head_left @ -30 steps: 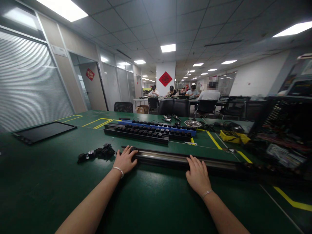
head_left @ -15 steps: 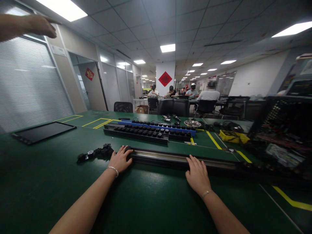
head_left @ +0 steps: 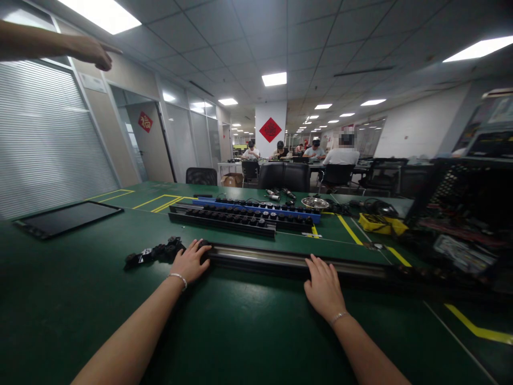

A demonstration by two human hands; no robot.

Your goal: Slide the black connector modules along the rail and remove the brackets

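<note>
A long black rail point(head_left: 260, 258) with a pale metal groove lies across the green table in front of me. My left hand point(head_left: 190, 263) straddles its left end, thumb at the near side and fingers over the top, closed about it. A dark rounded part point(head_left: 203, 245) shows by those fingertips. Beside that hand lies a jumble of black jointed pieces point(head_left: 154, 252). Farther right, my right hand point(head_left: 324, 283) rests on the rail with fingers stretched out over its top edge. Under the palms the contact is hidden.
Beyond the rail are black strips with rows of wheels point(head_left: 224, 220) and a blue strip point(head_left: 256, 206). A metal bowl point(head_left: 315, 203), a yellow tray point(head_left: 380, 224) and a dark flat panel point(head_left: 70, 218) also lie there. Another person's hand point(head_left: 90, 51) points from upper left.
My left hand has shifted slightly left at the rail's end, while my right hand stays almost still. The other person's pointing hand has moved right and a little down.
</note>
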